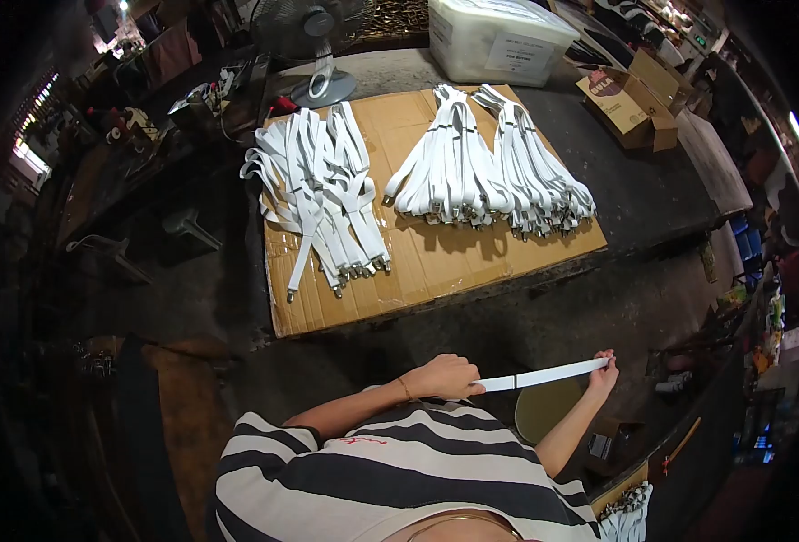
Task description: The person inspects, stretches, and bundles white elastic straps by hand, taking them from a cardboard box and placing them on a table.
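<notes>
A white elastic suspender strap (557, 371) with a thin dark band across it is stretched between my two hands, in front of my striped shirt. My left hand (445, 377) is closed in a fist around its left end. At the other end, my right hand (605, 369) pinches the strap between its fingers. On the table ahead, a loose pile of white suspenders (323, 194) with metal clips lies at the left. Two tied bundles of white suspenders, a left bundle (452, 167) and a right bundle (537, 172), fan out with clips toward me.
The suspenders lie on a flat cardboard sheet (418, 262) on the dark table (634, 194). Behind stand a fan (323, 83) and a white plastic tub (503, 45). An open carton (630, 104) sits at the right. More white straps (628, 517) are in a box beside me, lower right.
</notes>
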A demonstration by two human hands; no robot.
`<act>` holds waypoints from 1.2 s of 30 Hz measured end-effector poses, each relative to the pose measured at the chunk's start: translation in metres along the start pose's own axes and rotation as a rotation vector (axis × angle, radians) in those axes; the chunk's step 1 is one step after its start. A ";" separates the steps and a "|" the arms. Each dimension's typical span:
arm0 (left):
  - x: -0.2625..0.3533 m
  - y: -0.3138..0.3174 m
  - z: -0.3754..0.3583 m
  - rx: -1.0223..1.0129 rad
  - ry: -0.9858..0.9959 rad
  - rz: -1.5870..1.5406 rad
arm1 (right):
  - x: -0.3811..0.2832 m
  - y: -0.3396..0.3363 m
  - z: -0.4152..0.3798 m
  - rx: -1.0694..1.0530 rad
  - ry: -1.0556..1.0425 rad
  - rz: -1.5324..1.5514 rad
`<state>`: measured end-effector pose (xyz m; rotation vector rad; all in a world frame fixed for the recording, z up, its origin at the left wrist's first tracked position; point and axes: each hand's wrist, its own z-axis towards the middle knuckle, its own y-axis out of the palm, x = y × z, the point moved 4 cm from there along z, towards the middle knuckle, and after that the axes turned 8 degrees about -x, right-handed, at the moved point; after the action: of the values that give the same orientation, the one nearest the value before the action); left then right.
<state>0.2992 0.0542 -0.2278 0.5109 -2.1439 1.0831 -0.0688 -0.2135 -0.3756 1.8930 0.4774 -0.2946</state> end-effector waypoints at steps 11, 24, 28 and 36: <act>0.000 0.002 0.002 0.010 0.026 0.079 | 0.002 0.007 -0.009 -0.121 0.058 0.114; 0.055 0.000 0.013 0.004 0.151 -0.056 | -0.079 -0.030 0.016 0.002 -0.121 -0.051; 0.083 -0.011 0.008 -0.045 0.211 -0.042 | -0.116 -0.029 0.038 0.019 -0.124 0.031; 0.118 -0.047 -0.044 -0.048 0.292 0.041 | -0.294 -0.088 0.137 -0.029 -0.209 -0.028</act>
<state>0.2621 0.0574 -0.0983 0.2678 -1.9255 1.0550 -0.3672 -0.3688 -0.3744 1.8048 0.3648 -0.4957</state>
